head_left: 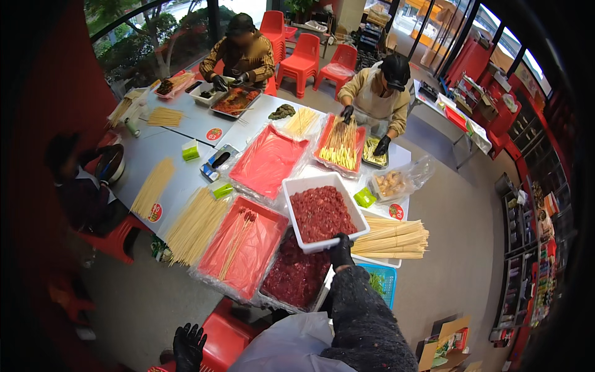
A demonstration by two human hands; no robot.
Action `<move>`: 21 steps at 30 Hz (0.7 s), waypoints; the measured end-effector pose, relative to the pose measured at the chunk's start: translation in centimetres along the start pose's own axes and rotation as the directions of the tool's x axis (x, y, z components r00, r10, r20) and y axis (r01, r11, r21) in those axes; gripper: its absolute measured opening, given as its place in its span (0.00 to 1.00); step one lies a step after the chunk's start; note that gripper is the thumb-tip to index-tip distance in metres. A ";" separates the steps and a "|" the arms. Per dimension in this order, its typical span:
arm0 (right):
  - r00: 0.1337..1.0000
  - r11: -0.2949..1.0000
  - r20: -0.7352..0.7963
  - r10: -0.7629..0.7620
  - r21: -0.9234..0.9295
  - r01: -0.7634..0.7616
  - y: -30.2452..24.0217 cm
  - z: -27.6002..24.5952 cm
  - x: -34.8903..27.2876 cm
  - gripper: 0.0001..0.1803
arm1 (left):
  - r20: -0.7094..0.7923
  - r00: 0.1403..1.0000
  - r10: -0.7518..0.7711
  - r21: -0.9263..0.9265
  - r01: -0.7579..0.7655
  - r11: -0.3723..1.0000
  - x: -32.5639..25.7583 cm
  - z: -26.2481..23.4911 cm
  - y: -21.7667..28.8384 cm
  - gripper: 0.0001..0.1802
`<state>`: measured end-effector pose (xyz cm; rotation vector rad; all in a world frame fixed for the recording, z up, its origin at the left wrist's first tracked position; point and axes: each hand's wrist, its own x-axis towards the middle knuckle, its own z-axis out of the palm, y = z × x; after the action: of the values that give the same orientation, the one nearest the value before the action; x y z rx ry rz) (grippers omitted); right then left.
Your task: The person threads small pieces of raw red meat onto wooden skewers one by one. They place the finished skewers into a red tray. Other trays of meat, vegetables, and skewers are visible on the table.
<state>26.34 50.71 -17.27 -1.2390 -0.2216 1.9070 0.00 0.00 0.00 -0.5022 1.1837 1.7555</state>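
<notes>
My black-gloved right hand point(341, 252) grips the near rim of a white plastic tub point(313, 246), which is tilted above the table. Chopped red meat point(321, 214) fills the tub. Just below it is a container of darker, wet-looking meat point(296, 273), partly covered by the tub. To the left, a film-wrapped red tray point(209, 257) holds several skewers point(232, 245) with meat on their tips. Low in the view, my black-gloved left hand point(188, 347) has its fingers spread, with nothing in it, beside a red stool point(226, 338).
Bamboo skewers point(396, 237) lie right of the tub, above a blue basket point(388, 286) of greens. Another film-lined red tray point(269, 161) sits farther off. One person point(381, 102) handles skewered food across the table; others sit left. An open cardboard box point(443, 344) stands lower right.
</notes>
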 end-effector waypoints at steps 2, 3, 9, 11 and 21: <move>0.935 0.759 -0.055 -0.351 -0.602 0.250 3.9 -0.9 -2.6 0.34 | -0.086 0.995 -0.042 0.063 0.048 0.997 -3.8 -0.1 0.7 0.29; 0.724 0.084 0.273 -0.633 -0.906 0.415 1.7 2.4 0.0 0.38 | -0.051 0.995 -0.087 -0.036 0.086 0.996 1.1 1.7 -0.2 0.26; 0.951 0.991 -0.309 -0.001 0.128 0.043 0.6 8.5 11.6 0.31 | -0.103 0.993 -0.054 0.102 0.065 0.993 7.8 1.4 -2.0 0.24; 0.914 0.947 -0.400 0.064 0.314 0.071 1.8 8.2 13.8 0.30 | -0.168 0.984 -0.063 0.092 0.079 0.993 6.6 5.0 -1.9 0.22; 0.999 0.935 -0.038 0.028 0.353 -0.013 7.0 5.9 16.2 0.07 | -0.055 0.998 -0.029 0.235 0.041 0.971 7.9 3.8 -2.3 0.21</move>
<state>14.94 59.51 -29.03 -1.0384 0.1542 1.8365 -1.27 7.31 -5.29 -0.4247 1.3900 1.5541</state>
